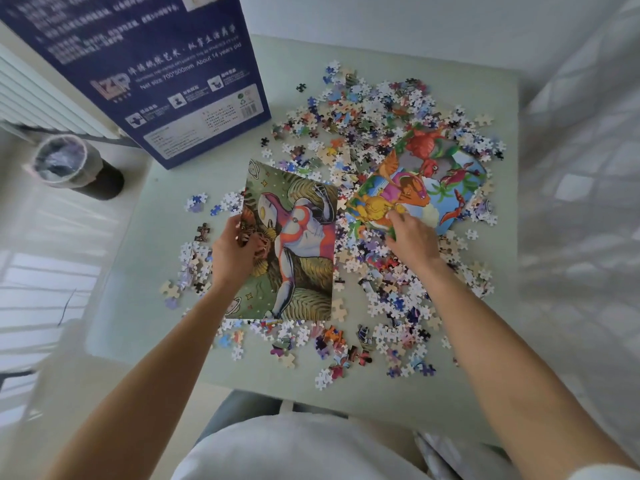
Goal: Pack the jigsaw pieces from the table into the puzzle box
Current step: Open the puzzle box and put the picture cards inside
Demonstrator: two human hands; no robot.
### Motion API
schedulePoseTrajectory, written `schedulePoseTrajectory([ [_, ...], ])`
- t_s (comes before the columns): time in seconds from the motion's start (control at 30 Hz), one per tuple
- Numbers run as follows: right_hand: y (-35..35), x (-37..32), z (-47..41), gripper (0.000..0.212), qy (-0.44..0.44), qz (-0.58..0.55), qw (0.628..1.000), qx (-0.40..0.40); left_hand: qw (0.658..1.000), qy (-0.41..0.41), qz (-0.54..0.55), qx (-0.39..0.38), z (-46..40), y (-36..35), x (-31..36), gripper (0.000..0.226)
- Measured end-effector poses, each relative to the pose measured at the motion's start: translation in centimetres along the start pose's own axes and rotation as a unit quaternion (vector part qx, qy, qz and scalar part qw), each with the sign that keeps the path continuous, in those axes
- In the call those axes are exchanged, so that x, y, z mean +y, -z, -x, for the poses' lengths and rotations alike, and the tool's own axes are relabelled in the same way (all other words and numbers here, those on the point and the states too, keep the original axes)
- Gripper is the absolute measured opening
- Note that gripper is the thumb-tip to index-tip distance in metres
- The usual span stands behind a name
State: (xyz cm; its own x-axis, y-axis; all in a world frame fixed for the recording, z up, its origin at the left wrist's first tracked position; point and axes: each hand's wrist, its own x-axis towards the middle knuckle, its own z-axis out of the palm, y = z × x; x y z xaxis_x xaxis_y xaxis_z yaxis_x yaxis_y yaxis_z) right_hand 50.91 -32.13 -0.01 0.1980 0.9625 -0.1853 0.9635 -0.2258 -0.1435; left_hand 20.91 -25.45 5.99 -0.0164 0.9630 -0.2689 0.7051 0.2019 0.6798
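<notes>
Left hand [232, 252] gripped hero picture sheet [294, 244] by its left edge; right hand [412, 239] pinched dinosaur sheet [426, 192]. Loose jigsaw pieces [381, 116] ringed both on desk [450, 393]; puzzle box [156, 74] far-left (left hand nearer).

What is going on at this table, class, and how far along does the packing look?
A person sits at a pale green table strewn with loose jigsaw pieces. The left hand grips a printed hero picture sheet by its left edge, lifted over the pieces. The right hand pinches the near edge of a dinosaur picture sheet lying on the pile. The blue puzzle box stands at the far left. Packing has barely begun.
</notes>
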Motion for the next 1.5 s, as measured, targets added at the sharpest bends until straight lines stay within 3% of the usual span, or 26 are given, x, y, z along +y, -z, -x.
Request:
schedulePoseTrajectory([
  [0.13,1.0,-1.6,0.4,0.015,-0.002,-0.060,0.988,0.139,0.999,0.024,0.027,-0.014,-0.3,0.0,-0.6,0.045],
  [0.2,2.1,-3.8,0.9,0.015,0.024,-0.106,0.969,0.221,0.998,0.037,0.043,-0.026,-0.3,0.4,-0.7,0.046],
  [0.27,2.4,-6.5,2.3,0.021,0.062,-0.139,0.959,0.239,0.996,0.053,0.070,-0.033,-0.5,0.5,-1.0,0.046],
  [0.33,1.1,-8.9,4.1,0.024,0.104,-0.169,0.958,0.206,0.991,0.078,0.103,-0.026,-0.9,0.9,-1.6,0.044],
  [0.43,-1.2,-11.1,6.5,0.030,0.161,-0.154,0.972,0.076,0.984,0.105,0.139,-0.026,-1.4,1.2,-2.5,0.039],
  [0.53,-1.3,-11.0,6.5,0.062,0.056,-0.172,0.983,0.033,0.986,0.105,0.121,-0.046,-1.5,1.0,-2.7,0.043],
  [0.63,-0.8,-9.4,3.7,0.058,-0.105,-0.158,0.980,0.055,0.990,0.089,0.091,-0.062,-1.7,0.8,-3.0,0.049],
  [0.7,-0.8,-8.6,1.8,0.070,-0.181,-0.110,0.977,-0.013,0.991,0.081,0.078,-0.070,-2.1,0.7,-3.3,0.053],
  [0.83,-2.1,-9.0,0.4,0.088,-0.139,-0.071,0.982,-0.103,0.985,0.094,0.105,-0.097,-2.9,0.0,-4.3,0.056],
  [0.93,-3.1,-10.7,1.6,0.091,-0.077,-0.057,0.989,-0.115,0.975,0.113,0.157,-0.111,-3.3,-0.6,-4.7,0.054],
  [1.07,-3.8,-13.5,2.8,0.083,-0.026,-0.060,0.991,-0.120,0.981,0.096,0.138,-0.098,-3.7,-1.4,-4.5,0.057],
  [1.2,-2.4,-14.2,1.5,0.060,-0.063,-0.155,0.986,-0.006,0.984,0.061,0.157,-0.052,-4.0,-1.0,-4.3,0.050],
  [1.3,-0.2,-13.0,-0.2,0.071,-0.153,-0.247,0.956,0.025,0.980,-0.026,0.194,-0.045,-3.6,0.7,-2.9,0.047],
  [1.37,2.1,-12.3,-1.3,0.077,-0.240,-0.396,0.884,-0.064,0.969,-0.098,0.220,-0.057,-3.3,2.4,-2.1,0.047],
  [1.43,4.4,-12.1,-1.9,0.064,-0.263,-0.557,0.776,-0.132,0.959,-0.163,0.221,-0.069,-3.2,4.4,-1.3,0.045],
  [1.5,6.9,-12.4,-1.9,0.037,-0.209,-0.626,0.741,-0.120,0.950,-0.199,0.232,-0.069,-2.9,6.8,-0.1,0.043],
])
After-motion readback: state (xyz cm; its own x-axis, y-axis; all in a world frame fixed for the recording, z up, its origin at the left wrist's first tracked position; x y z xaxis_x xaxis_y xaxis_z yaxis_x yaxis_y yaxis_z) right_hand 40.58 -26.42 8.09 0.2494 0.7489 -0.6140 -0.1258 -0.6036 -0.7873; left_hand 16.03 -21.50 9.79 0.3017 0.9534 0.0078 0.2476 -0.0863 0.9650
